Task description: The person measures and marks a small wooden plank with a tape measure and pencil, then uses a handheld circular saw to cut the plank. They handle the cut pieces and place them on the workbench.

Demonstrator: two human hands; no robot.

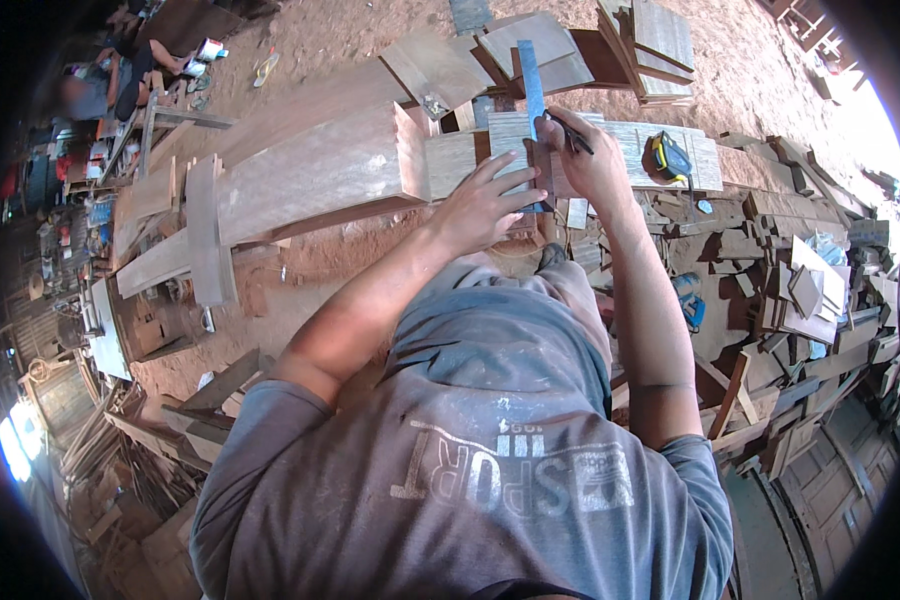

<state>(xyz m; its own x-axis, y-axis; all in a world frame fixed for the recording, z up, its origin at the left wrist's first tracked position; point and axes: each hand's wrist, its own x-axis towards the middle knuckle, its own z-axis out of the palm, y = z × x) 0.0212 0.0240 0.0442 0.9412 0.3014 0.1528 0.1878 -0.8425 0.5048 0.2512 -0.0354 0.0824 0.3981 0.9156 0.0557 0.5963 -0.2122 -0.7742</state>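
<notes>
My left hand (490,200) lies with spread fingers across the lower part of a blue straightedge (528,70) and a dark wooden piece touching it. Both lie across a grey-streaked board (635,150). My right hand (585,165) grips a black pen or pencil (576,136) beside the straightedge, its tip hard to make out. A yellow-and-black tape measure (670,157) rests on the board to the right of my right hand. A wide pale plywood piece (310,175) lies to the left, near my left hand.
Stacked boards (650,40) stand at the back. Loose offcuts (800,290) pile up on the right, near a blue-handled tool (688,300). A narrow plank (210,230) lies crosswise on the left. Another person (120,80) sits at the upper left, near sandals (265,68).
</notes>
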